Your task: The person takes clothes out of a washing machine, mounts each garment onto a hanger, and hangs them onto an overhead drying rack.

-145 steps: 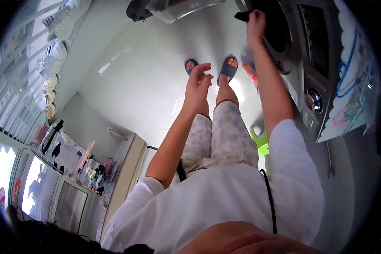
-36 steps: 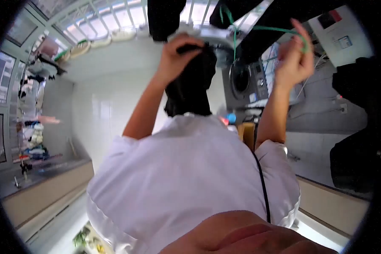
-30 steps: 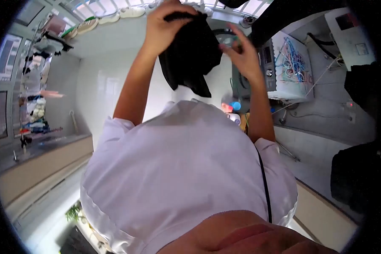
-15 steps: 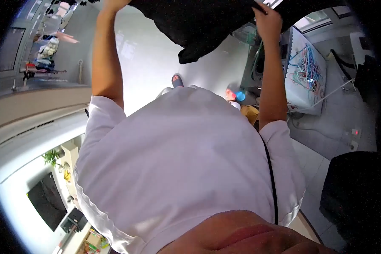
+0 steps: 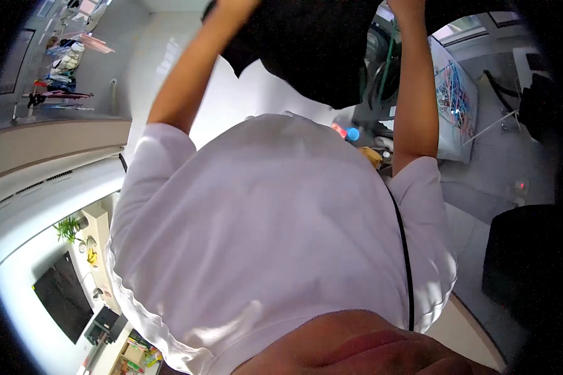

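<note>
A black garment (image 5: 313,50) hangs in front of me at the top of the view, its upper part cut off by the frame edge. Its exact kind cannot be made out. My left hand (image 5: 236,6) is at its left side, closed on the cloth, with the fingertips out of frame. On the other side, my right hand (image 5: 408,7) grips near the garment's right edge, its fingers also partly cut off. Both arms reach forward and up from my white T-shirt (image 5: 281,219).
Several coloured hangers (image 5: 455,94) lie on a white surface (image 5: 447,140) at the right. Clothes (image 5: 65,69) hang at the far left. A blue-topped item (image 5: 353,134) is low near my right arm. A potted plant (image 5: 69,229) and dark screen (image 5: 64,297) show lower left.
My left hand has moved right, closer to my right hand, which has shifted slightly right and up. The garment has bunched narrower and hangs lower, now covering the slippered foot seen earlier.
</note>
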